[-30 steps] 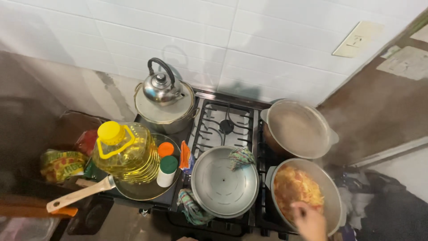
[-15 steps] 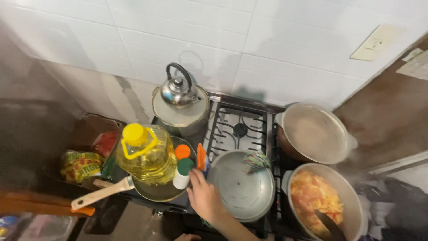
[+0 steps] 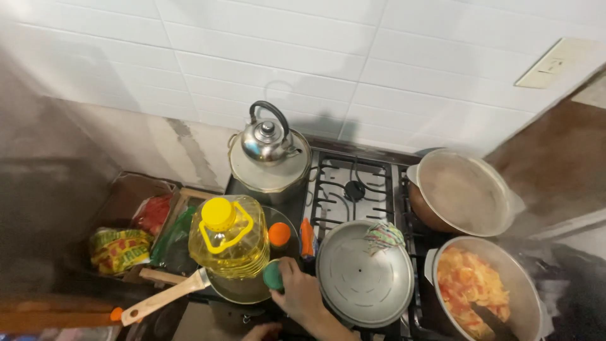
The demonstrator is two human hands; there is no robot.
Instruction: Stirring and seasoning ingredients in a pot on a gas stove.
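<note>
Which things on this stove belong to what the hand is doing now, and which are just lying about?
In hand:
left hand
green-capped container
orange-capped container
pot of tomatoes

Lying about:
kettle
oil bottle
upturned lid
covered pot

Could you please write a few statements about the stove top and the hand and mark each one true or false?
1. The left hand grips a small green-capped container. True.
2. The kettle stands directly on a bare burner grate. False: it sits on the lid of a covered pot.
3. The oil jug has a yellow cap and handle. True.
4. The front right pot is covered by a lid. False: it is open, showing red and yellow food, with a dark utensil in it.
5. The orange-capped container lies in the cardboard box. False: it stands beside the oil jug.
</note>
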